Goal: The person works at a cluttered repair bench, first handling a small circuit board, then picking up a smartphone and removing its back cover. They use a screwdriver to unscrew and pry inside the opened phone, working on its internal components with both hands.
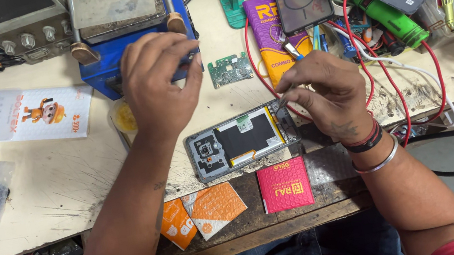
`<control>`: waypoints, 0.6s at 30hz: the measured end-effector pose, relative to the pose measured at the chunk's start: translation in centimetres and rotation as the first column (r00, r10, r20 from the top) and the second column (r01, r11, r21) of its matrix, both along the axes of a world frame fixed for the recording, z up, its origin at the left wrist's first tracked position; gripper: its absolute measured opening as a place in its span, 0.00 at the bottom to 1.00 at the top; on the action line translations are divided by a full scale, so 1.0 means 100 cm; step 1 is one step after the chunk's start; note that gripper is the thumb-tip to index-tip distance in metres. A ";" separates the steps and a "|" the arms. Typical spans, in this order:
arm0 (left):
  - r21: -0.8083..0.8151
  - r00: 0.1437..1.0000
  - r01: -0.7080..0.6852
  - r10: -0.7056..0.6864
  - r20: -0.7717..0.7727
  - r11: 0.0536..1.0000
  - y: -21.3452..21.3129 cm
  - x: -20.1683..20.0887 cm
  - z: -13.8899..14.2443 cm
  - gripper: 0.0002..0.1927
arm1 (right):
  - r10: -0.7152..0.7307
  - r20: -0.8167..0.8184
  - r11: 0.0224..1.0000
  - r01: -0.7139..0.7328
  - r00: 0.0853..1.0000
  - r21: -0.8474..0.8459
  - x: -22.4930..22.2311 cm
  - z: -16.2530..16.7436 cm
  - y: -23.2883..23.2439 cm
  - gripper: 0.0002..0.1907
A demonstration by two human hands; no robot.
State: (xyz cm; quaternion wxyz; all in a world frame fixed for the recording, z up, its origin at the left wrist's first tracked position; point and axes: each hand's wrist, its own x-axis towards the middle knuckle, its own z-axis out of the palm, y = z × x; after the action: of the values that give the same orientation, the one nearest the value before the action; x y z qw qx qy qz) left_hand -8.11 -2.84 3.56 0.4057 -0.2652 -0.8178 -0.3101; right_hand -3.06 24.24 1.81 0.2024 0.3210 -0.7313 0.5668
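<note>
Lying flat on the scarred wooden worktop, the opened phone sits face down with its back cover off, just below the right hand and a little below and right of the left hand. The right hand is pinched nearly closed around a thin metal tool, probably tweezers, whose tip points down-left from the fingers to the phone's right end, where the small parts at the bottom edge are exposed. The left hand hovers above the phone's camera end, thumb and fingers drawn together; whether they pinch anything I cannot tell, since whatever might be there is too small to see.

Judging by its look, the phone is light, thin and stiff, but fragile as it lies: the dark battery, the flex strips and the bare board near the camera would not take pressure. Its metal frame looks like the safe place to hold, by the long edges on either side of the tool tip, with fingers kept off the centre. The frame may be slippery, and nothing clamps it to the bench.

Further beyond the right hand lie a small green circuit board, a purple packet and a loose red wire; nearer than the grip lies a pink square packet.
</note>
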 end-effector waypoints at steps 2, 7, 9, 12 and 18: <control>0.011 0.998 0.056 -0.056 0.009 0.998 0.002 0.003 -0.001 0.10 | 0.013 0.104 0.999 -0.010 0.995 -0.031 0.001 0.000 -0.001 0.15; -0.056 0.895 0.408 -0.387 0.222 0.911 0.007 0.012 0.001 0.09 | 0.041 0.009 0.998 -0.040 0.999 -0.047 0.003 0.002 -0.004 0.13; -0.078 0.815 0.508 -0.449 0.368 0.858 0.010 0.014 0.003 0.15 | 0.011 -0.072 1.000 -0.011 0.997 -0.004 0.002 0.003 -0.002 0.14; -0.179 0.762 0.545 -0.395 0.514 0.819 0.011 0.016 0.009 0.28 | -0.016 -0.024 1.000 0.017 1.000 0.014 0.000 0.004 0.001 0.13; -0.272 0.722 0.549 -0.284 0.631 0.790 0.015 0.018 0.013 0.31 | 0.058 0.132 0.995 -0.046 0.990 -0.087 0.002 -0.001 -0.002 0.14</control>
State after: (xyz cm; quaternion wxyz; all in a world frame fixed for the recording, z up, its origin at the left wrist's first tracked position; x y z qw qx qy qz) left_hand -6.33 -1.37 4.91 -0.0060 -0.4291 -0.8634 -0.2655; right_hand -2.85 24.08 1.75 0.1511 0.2923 -0.7103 0.6223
